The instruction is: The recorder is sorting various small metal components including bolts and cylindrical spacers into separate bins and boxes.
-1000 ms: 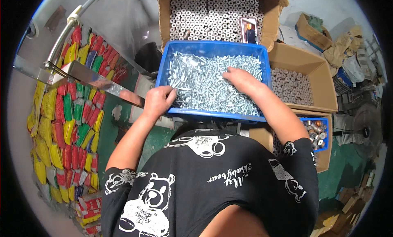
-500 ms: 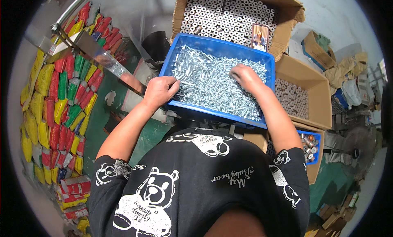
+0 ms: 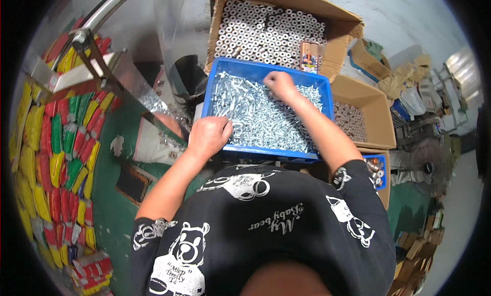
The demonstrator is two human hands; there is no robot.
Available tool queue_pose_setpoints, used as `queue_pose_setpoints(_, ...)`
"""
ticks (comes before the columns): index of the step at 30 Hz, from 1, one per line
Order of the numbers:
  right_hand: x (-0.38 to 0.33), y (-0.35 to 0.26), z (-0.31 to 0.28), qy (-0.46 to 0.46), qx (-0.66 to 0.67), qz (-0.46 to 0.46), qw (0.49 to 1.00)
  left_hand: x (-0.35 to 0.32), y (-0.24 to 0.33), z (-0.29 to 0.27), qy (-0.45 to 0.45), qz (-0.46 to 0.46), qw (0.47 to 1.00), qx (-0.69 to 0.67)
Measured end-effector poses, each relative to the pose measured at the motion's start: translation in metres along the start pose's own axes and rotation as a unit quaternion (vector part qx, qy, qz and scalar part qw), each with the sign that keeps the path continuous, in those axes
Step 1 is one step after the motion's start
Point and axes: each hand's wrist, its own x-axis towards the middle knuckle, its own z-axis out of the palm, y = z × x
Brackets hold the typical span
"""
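A blue plastic bin in front of me holds a thick layer of small silvery screws. At the bin's near left corner is my left hand, closed, with the thumb against the curled fingers. Whatever it may hold is hidden. Farther in, near the bin's far side, my right hand is curled just over the screws. Its fingertips are bunched, and what they may hold is too small or hidden to make out.
Behind the bin stands a cardboard box of white ring-ended rolls, with a phone on them. Another carton stands right, above a small blue tray. A metal chute slants in from the left, beside colourful packets.
My right hand has moved left and toward the far side of the bin. My left hand stays by the near left corner. The whole view has shifted somewhat.
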Motion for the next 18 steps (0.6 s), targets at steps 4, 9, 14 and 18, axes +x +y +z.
queue_pose_setpoints(4,0.027,0.021,0.049,0.07,-0.324,-0.203,0.921,-0.003,0.001,-0.002,0.006,0.01,1.0,-0.023)
queue_pose_setpoints(9,0.031,0.025,0.053,0.045,-0.379,-0.199,0.903,0.0,-0.003,-0.003,0.0,0.012,0.999,-0.05)
queue_pose_setpoints(14,0.03,0.011,0.061,-0.016,-0.423,-0.235,0.875,0.0,-0.005,-0.004,-0.007,0.003,0.998,-0.06)
queue_pose_setpoints(18,0.037,0.008,0.058,0.036,-0.387,-0.253,0.886,0.001,-0.01,0.0,-0.007,0.023,0.996,-0.085)
